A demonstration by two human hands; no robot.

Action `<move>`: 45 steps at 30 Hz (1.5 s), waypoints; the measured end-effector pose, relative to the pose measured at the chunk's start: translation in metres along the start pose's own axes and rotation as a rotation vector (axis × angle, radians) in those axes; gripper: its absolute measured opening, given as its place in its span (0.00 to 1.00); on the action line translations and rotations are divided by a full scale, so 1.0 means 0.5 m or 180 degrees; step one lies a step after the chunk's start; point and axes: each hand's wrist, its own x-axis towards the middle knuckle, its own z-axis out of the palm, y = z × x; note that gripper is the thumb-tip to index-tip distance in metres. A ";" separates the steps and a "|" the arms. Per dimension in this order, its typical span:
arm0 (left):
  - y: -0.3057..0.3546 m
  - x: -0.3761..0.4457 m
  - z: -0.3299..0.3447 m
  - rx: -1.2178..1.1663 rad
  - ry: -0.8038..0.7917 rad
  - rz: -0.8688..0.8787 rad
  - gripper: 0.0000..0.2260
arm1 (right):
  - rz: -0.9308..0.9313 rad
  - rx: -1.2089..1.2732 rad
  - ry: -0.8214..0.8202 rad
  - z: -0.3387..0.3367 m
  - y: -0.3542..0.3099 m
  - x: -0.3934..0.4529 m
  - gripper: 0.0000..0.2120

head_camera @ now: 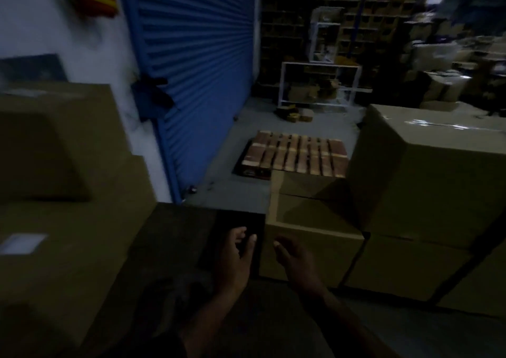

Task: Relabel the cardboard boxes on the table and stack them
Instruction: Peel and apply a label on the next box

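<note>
Both hands empty: left hand (237, 259) and right hand (297, 264) reaching forward, fingers loosely spread, holding nothing. Just beyond the right hand, a low cardboard box (312, 220); right of it, a tall stack of boxes (427, 182) with shiny tape on top. More boxes (68, 193) at left, one with a white label (23, 243). Probably stiff yet dentable, maybe heavy; best taken at two opposite sides, low. Dark table (175, 237) under the hands. Dim warehouse: blue shutter (197, 64), wooden pallet (297, 153) on grey floor, shelves (315, 18) far behind.
</note>
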 end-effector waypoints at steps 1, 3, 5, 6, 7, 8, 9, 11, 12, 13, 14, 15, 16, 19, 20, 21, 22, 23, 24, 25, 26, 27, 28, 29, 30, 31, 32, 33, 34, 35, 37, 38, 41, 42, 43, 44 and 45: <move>0.005 -0.019 -0.036 0.0052 0.0089 0.0000 0.18 | -0.0080 -0.0020 -0.0186 0.031 -0.008 0.001 0.12; 0.010 -0.050 -0.113 0.0173 0.0366 -0.0022 0.17 | -0.0183 -0.0098 -0.0496 0.101 -0.027 0.005 0.10; 0.019 -0.079 -0.191 0.0265 0.0653 -0.0081 0.10 | -0.0273 -0.0080 -0.0859 0.172 -0.047 -0.002 0.07; 0.020 -0.091 -0.230 0.0350 0.0782 -0.0111 0.07 | -0.0320 -0.0035 -0.1018 0.207 -0.054 -0.008 0.06; 0.019 -0.099 -0.269 0.0452 0.0921 -0.0140 0.07 | -0.0361 0.0028 -0.1131 0.241 -0.063 -0.018 0.05; 0.015 -0.105 -0.309 0.0507 0.1036 -0.0180 0.07 | -0.0380 0.0063 -0.1200 0.272 -0.073 -0.030 0.05; 0.009 -0.108 -0.347 0.0570 0.1139 -0.0233 0.08 | -0.0357 0.0115 -0.1254 0.304 -0.078 -0.040 0.05; -0.001 -0.104 -0.418 0.0667 0.1309 -0.0323 0.09 | -0.0318 0.0143 -0.1366 0.360 -0.092 -0.058 0.05; -0.007 -0.097 -0.451 0.0673 0.1440 -0.0308 0.08 | -0.0322 0.0114 -0.1440 0.387 -0.099 -0.064 0.05; -0.015 -0.089 -0.481 0.0677 0.1589 -0.0287 0.08 | -0.0341 0.0083 -0.1526 0.413 -0.107 -0.067 0.06; -0.021 -0.082 -0.510 0.0657 0.1709 -0.0264 0.07 | -0.0343 0.0010 -0.1605 0.437 -0.116 -0.068 0.07; -0.031 -0.073 -0.540 0.0646 0.1818 -0.0293 0.07 | -0.0329 -0.0038 -0.1670 0.461 -0.125 -0.068 0.07; -0.041 -0.065 -0.571 0.0640 0.1911 -0.0311 0.07 | -0.0315 -0.0076 -0.1714 0.484 -0.135 -0.069 0.07; -0.072 -0.025 -0.682 0.0792 0.2166 -0.0339 0.07 | -0.0202 -0.0181 -0.1752 0.560 -0.156 -0.066 0.07; -0.086 -0.008 -0.724 0.0869 0.2249 -0.0331 0.07 | -0.0171 -0.0245 -0.1751 0.587 -0.163 -0.066 0.07; -0.099 0.009 -0.768 0.0922 0.2333 -0.0319 0.08 | -0.0157 -0.0295 -0.1784 0.616 -0.167 -0.066 0.07; -0.114 0.028 -0.813 0.0992 0.2415 -0.0334 0.09 | -0.0141 -0.0359 -0.1843 0.645 -0.171 -0.067 0.07; -0.132 0.047 -0.859 0.1119 0.2497 -0.0370 0.09 | -0.0109 -0.0407 -0.1892 0.675 -0.174 -0.066 0.08; -0.151 0.066 -0.906 0.1318 0.2523 -0.0443 0.11 | -0.0079 -0.0477 -0.1919 0.702 -0.179 -0.066 0.08; -0.174 0.084 -0.948 0.1524 0.2465 -0.0565 0.13 | -0.0049 -0.0524 -0.1931 0.728 -0.180 -0.065 0.09; -0.195 0.100 -0.987 0.1708 0.2324 -0.0762 0.18 | 0.0006 -0.0576 -0.1942 0.752 -0.183 -0.067 0.10; -0.215 0.113 -1.021 0.1822 0.2162 -0.0981 0.24 | 0.0065 -0.0623 -0.1955 0.777 -0.184 -0.068 0.13; -0.230 0.122 -1.049 0.1857 0.2001 -0.1187 0.29 | 0.0110 -0.0706 -0.1953 0.800 -0.182 -0.070 0.17; -0.247 0.130 -1.073 0.1874 0.1868 -0.1323 0.35 | 0.0153 -0.0792 -0.1940 0.820 -0.178 -0.069 0.20; -0.265 0.138 -1.096 0.1926 0.1730 -0.1433 0.39 | 0.0239 -0.0843 -0.1931 0.837 -0.172 -0.071 0.23; -0.286 0.147 -1.117 0.2037 0.1589 -0.1493 0.43 | 0.0349 -0.0854 -0.1922 0.853 -0.162 -0.070 0.24; -0.301 0.153 -1.135 0.2165 0.1445 -0.1579 0.44 | 0.0440 -0.0856 -0.1920 0.865 -0.156 -0.073 0.25; -0.319 0.162 -1.149 0.2264 0.1295 -0.1634 0.44 | 0.0485 -0.0855 -0.1960 0.872 -0.148 -0.073 0.26; -0.324 0.165 -1.155 0.2353 0.1163 -0.1680 0.42 | 0.0498 -0.0869 -0.1976 0.876 -0.144 -0.078 0.25; -0.330 0.168 -1.159 0.2449 0.1068 -0.1670 0.40 | 0.0506 -0.0898 -0.1961 0.880 -0.148 -0.085 0.25; -0.317 0.164 -1.154 0.2547 0.1030 -0.1631 0.38 | 0.0501 -0.0793 -0.2028 0.878 -0.153 -0.096 0.22; -0.306 0.155 -1.150 0.2524 0.1027 -0.1664 0.39 | 0.0478 -0.0641 -0.2105 0.874 -0.155 -0.100 0.21; -0.285 0.116 -1.133 0.2335 0.0909 -0.1752 0.43 | 0.0202 -0.0539 -0.2224 0.845 -0.149 -0.104 0.29; -0.276 0.097 -1.123 0.2151 0.0798 -0.1808 0.45 | 0.0154 -0.0551 -0.2235 0.827 -0.144 -0.106 0.30; -0.268 0.077 -1.110 0.1923 0.0695 -0.1811 0.46 | 0.0125 -0.0550 -0.2247 0.810 -0.134 -0.108 0.29; -0.258 0.055 -1.093 0.1741 0.0667 -0.1819 0.48 | 0.0104 -0.0545 -0.2255 0.791 -0.137 -0.117 0.28; -0.250 0.035 -1.076 0.1656 0.0676 -0.1759 0.47 | 0.0087 -0.0606 -0.2221 0.770 -0.137 -0.129 0.27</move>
